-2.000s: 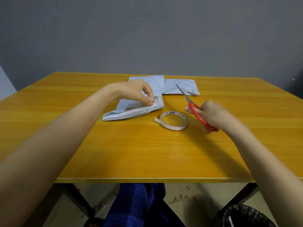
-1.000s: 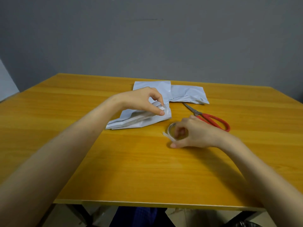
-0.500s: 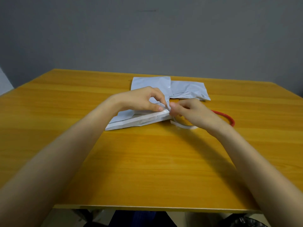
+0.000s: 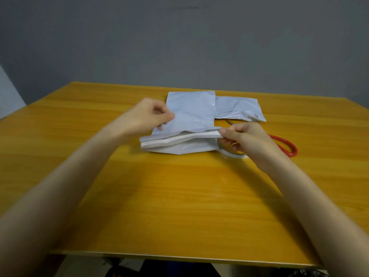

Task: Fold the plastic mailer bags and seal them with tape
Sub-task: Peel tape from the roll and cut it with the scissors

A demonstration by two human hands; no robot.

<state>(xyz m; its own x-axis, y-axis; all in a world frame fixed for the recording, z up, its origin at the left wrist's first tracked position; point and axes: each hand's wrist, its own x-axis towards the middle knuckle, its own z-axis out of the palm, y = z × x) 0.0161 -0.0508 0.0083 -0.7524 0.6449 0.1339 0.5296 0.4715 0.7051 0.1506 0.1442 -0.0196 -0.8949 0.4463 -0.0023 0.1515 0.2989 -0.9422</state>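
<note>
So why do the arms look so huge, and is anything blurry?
Head view: the wide lens stretches the forearms at the bottom edge; the left hand looks smeared, the right hand pinching the mailer bag sharper; soft arm shadows on the table, no harsh glare.

I note the mailer bag lying towards the far edge of the tabletop, about mid-width, its near edge folded into a thick band. The right hand pinches the right end of that band. The left hand, fingers curled, sits at the bag's left edge; blur prevents confirming a grip. A second mailer bag adjoins on the right. The tape roll lies partly hidden beneath the right hand, with red-handled scissors just to its right.
</note>
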